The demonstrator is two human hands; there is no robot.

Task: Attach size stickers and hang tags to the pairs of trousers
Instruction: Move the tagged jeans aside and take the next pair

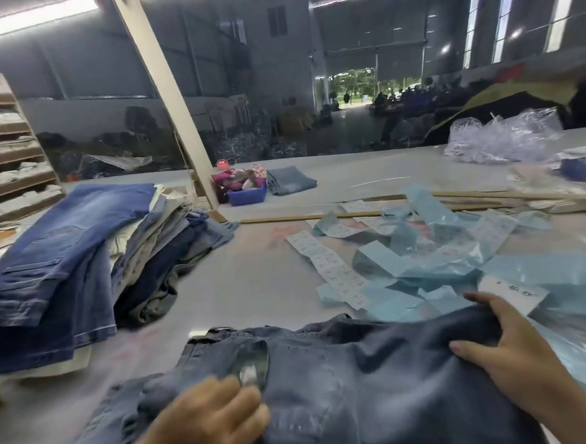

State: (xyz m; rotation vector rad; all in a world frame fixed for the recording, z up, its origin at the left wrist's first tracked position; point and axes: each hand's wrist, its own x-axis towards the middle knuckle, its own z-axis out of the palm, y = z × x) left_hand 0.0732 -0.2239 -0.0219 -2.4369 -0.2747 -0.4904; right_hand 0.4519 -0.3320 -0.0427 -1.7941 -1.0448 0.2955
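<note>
A dark blue pair of trousers (328, 374) lies spread on the table right in front of me, waistband toward the far side. My left hand (211, 419) is blurred and lies on the denim near a back pocket, fingers curled into the fabric. My right hand (505, 349) grips the right edge of the trousers, thumb on top. White size sticker strips (328, 264) lie among pale blue backing sheets (441, 257) just beyond the trousers. A white tag (515, 292) with writing lies past my right hand.
A tall stack of folded jeans (74, 262) fills the left side of the grey table (247, 283). Farther back stand a blue tray (247, 195) of small items, a folded denim piece (291, 180), a slanted post (167, 92) and clear plastic bags (506, 136). Shelves (2, 150) stand far left.
</note>
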